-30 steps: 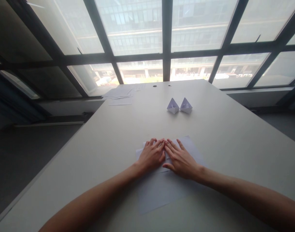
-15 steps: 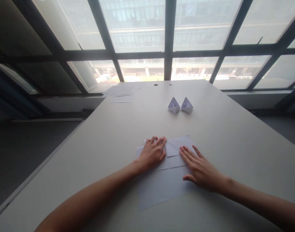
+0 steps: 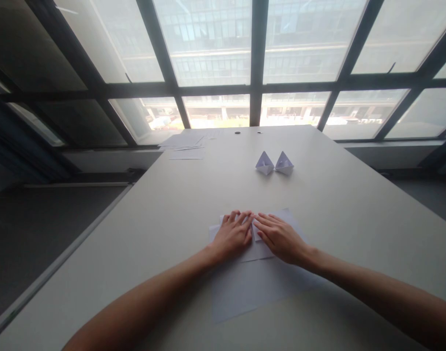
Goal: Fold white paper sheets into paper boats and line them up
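Near the desk's [image 3: 354, 204] front edge, around its middle, a white sheet of paper [image 3: 244, 287] is lying flat with its far part folded over. Both hands are pressing down on that folded part — the left hand [image 3: 234, 236] and the right hand [image 3: 281, 237] are lying palm-down side by side, fingers stretched flat and fingertips nearly touching, neither grip closing around anything. Farther toward the desk's far edge, two folded paper boats [image 3: 274, 163] are standing just beside each other, and loose paper sheets [image 3: 184, 144] are lying at the far left corner — well apart from the hands.
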Motion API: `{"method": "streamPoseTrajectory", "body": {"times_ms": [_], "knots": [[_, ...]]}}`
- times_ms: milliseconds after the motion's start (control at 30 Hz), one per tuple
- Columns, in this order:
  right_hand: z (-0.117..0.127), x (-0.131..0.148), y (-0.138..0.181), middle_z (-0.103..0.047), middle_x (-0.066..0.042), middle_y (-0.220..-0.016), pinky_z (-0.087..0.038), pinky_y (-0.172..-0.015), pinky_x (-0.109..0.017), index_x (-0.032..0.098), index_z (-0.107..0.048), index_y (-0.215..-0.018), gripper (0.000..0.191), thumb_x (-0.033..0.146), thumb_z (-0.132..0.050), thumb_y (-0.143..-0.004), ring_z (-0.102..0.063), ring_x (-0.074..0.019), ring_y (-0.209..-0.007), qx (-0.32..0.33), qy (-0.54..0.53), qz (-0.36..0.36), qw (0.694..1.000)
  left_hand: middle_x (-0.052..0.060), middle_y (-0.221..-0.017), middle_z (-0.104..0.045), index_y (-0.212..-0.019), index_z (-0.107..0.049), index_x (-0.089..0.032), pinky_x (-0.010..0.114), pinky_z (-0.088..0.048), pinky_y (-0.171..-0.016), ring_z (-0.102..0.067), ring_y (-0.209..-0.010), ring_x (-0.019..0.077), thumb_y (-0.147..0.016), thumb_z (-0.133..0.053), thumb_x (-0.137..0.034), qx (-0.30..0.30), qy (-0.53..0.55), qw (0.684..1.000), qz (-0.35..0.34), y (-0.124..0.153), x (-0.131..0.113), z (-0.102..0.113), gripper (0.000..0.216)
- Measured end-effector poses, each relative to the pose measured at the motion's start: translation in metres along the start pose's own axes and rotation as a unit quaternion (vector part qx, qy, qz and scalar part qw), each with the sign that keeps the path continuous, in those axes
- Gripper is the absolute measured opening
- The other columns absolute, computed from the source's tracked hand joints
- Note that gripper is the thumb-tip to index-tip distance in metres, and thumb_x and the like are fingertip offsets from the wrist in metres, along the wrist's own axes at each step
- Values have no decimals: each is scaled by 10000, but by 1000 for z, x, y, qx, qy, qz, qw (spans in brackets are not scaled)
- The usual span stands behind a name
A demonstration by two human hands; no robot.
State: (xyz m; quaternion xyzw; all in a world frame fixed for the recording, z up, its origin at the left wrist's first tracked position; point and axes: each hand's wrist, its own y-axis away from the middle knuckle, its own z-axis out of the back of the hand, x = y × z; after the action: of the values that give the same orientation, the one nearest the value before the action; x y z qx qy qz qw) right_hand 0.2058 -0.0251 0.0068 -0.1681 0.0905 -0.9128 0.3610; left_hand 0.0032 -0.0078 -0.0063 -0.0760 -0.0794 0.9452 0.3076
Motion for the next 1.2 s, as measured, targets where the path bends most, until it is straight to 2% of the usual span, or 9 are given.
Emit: {"method": "streamPoseTrajectory", "body": {"times_ms": [100,300,533,667,800,900,1000,1133,1200], "knots": [[-16,-7,-9,-571,-116,-1387,-396,-1116,-414,150,-612,-1274,356,162,-459,-952,-498,-240,-1320,-18,-24,5,1000,62,-1416,-505,-1382,-478,-249,468,-385,-1001,-416,-1242,302,-935,-450,-291,5,20,1000,2,-1,3,-2,450],[-23,-16,-2,-573,-84,-1391,-360,-1127,-499,208,-622,-1260,327,213,-511,-953,-469,-272,-1342,-12,-28,-12,999,99,-1373,-515,-1409,-433,-214,414,-374,-1016,-426,-1241,272,-944,-489,-390,-12,63,996,66,-6,21,4,501],[-20,-17,-2,-579,-76,-1387,-322,-1134,-531,218,-622,-1248,306,294,-525,-968,-436,-287,-1364,0,-38,-15,999,124,-1125,-585,-1061,-594,-204,436,-395,-917,-510,-1088,313,-787,-630,-607,71,18,972,223,-7,49,22,488],[-21,-16,-1,-583,-83,-1381,-311,-1140,-530,215,-620,-1255,312,283,-528,-964,-441,-282,-1359,-5,-45,-16,999,108,-1080,-613,-973,-597,-208,436,-401,-908,-534,-1081,321,-678,-686,-652,125,75,952,268,-14,60,28,541],[-20,-16,-1,-584,-84,-1379,-301,-1145,-533,213,-634,-1228,293,282,-533,-962,-447,-280,-1355,-10,-41,-14,999,82,-935,-648,-904,-612,-174,341,-452,-749,-603,-903,269,-698,-697,-550,103,208,933,275,-19,64,40,437],[-20,-16,-1,-588,-88,-1374,-303,-1145,-527,204,-639,-1207,278,278,-529,-963,-452,-281,-1350,-10,-35,-12,999,60,-852,-668,-937,-652,-142,280,-457,-634,-616,-756,205,-754,-672,-432,51,367,891,263,-16,57,45,344],[-20,-15,-1,-593,-94,-1366,-308,-1142,-528,205,-631,-1218,286,276,-531,-960,-465,-277,-1340,-15,-34,-12,999,78,-920,-701,-1058,-679,-128,270,-489,-682,-636,-810,198,-727,-729,-355,-16,466,836,290,-10,40,43,405],[-19,-15,-1,-601,-103,-1353,-290,-1147,-526,203,-630,-1203,273,271,-535,-957,-472,-270,-1331,-15,-31,-9,999,131,-997,-717,-1175,-631,-108,308,-536,-717,-672,-805,207,-754,-723,-325,-23,654,681,329,-2,21,34,483],[-17,-14,-2,-609,-105,-1337,-266,-1155,-529,207,-630,-1186,252,252,-532,-958,-483,-260,-1318,-11,-26,-3,1000,133,-963,-725,-1151,-640,-101,312,-544,-680,-677,-749,204,-774,-699,-332,-10,686,643,340,0,18,30,446]]}}
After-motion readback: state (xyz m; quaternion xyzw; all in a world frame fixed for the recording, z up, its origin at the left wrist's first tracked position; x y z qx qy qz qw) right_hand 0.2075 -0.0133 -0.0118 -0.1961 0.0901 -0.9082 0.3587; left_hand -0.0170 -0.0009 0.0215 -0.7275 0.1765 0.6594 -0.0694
